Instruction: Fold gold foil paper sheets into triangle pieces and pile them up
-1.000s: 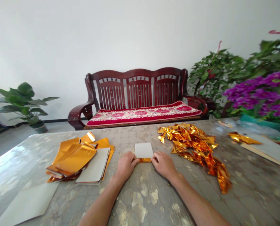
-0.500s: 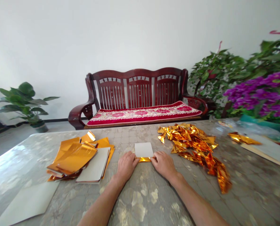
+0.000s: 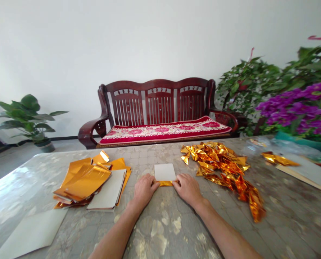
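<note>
Between my hands a sheet of gold foil paper lies on the table, white side up. Its near edge is folded over into a narrow gold strip. My left hand grips the left end of that fold, thumb pressed on it and fingers curled. At the other end my right hand pinches the fold the same way. The undersides of the fingers are hidden. To the right of my right hand lies a heap of folded gold foil pieces. Left of my left hand is a stack of gold foil sheets.
A pale sheet lies at the table's left front. On the right are a flat board, clear plastic and purple flowers. Behind the patterned table stands a wooden bench; a potted plant is at left.
Almost nothing differs. Both hands stay on the ends of the fold, and the gold strip catches less light than before.
</note>
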{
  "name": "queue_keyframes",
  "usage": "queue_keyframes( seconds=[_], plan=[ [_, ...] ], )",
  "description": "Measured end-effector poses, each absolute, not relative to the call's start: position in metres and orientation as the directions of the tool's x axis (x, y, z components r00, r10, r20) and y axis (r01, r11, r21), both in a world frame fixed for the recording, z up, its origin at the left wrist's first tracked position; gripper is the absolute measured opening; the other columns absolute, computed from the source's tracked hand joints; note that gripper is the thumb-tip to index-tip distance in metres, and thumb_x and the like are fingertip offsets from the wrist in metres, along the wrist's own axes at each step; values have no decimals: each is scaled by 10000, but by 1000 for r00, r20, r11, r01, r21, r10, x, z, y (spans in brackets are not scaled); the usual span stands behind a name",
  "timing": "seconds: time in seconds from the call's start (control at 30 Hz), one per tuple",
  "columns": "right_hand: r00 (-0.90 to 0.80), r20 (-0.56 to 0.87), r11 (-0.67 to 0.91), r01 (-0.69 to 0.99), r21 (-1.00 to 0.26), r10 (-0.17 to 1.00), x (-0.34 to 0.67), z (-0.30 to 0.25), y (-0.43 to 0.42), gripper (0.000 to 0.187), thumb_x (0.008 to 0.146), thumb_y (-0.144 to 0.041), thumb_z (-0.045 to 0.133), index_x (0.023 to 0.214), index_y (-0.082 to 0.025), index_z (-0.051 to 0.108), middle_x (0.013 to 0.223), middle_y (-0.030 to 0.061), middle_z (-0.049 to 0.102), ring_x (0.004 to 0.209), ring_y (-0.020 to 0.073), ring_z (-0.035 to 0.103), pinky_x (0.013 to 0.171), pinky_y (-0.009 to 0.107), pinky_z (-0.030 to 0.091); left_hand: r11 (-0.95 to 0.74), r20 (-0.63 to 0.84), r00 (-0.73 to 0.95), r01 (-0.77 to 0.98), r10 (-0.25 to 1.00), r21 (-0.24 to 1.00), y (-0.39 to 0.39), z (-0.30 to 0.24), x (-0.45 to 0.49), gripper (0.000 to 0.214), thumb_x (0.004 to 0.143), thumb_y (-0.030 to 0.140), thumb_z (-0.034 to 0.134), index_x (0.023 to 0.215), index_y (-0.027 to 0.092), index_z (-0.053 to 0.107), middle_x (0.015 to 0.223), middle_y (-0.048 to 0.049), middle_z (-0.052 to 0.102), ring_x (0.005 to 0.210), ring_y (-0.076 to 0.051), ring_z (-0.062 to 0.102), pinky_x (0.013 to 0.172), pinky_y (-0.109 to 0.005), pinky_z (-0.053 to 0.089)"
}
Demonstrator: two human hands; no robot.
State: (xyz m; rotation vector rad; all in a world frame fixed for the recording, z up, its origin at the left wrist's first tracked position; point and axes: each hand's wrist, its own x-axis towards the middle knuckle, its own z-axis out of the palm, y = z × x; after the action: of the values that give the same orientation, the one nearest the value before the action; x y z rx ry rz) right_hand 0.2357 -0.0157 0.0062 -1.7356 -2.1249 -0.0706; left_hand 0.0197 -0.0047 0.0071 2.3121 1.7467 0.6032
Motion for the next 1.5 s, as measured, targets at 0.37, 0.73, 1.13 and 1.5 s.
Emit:
queue_keyframes(
  seconds=[0.37,0.73,1.13,1.5],
  plan=[
    [-171,337,263,933,-248,926,238,5,-15,191,900,-290,567,731,-208,599,809,21,653,799,170,572,675,279,310,-284,180,220,746,959,602,-3,6,14,79,807,276,640,770,215,674,821,14,649,795,-146,587,693,-242,375],
    [-158,318,243,938,-249,935,237,8,-16,184,903,-278,562,735,-208,593,813,14,654,810,170,582,681,279,318,-293,193,222,779,956,555,-3,10,17,264,880,354,557,684,190,622,774,3,620,790,-146,571,707,-249,371],
    [-137,317,212,954,-214,939,236,7,-15,171,901,-275,563,746,-208,593,811,17,656,805,175,580,676,281,307,-325,239,239,830,941,454,-5,10,19,218,876,300,536,697,187,589,791,-3,596,783,-142,554,685,-242,354],
    [-129,297,194,960,-201,946,235,9,-17,150,902,-259,562,767,-209,603,839,27,661,814,180,582,685,287,318,-302,210,230,839,950,452,-8,13,22,175,852,265,563,697,187,585,826,-7,588,819,-144,558,708,-244,358]
  ],
)
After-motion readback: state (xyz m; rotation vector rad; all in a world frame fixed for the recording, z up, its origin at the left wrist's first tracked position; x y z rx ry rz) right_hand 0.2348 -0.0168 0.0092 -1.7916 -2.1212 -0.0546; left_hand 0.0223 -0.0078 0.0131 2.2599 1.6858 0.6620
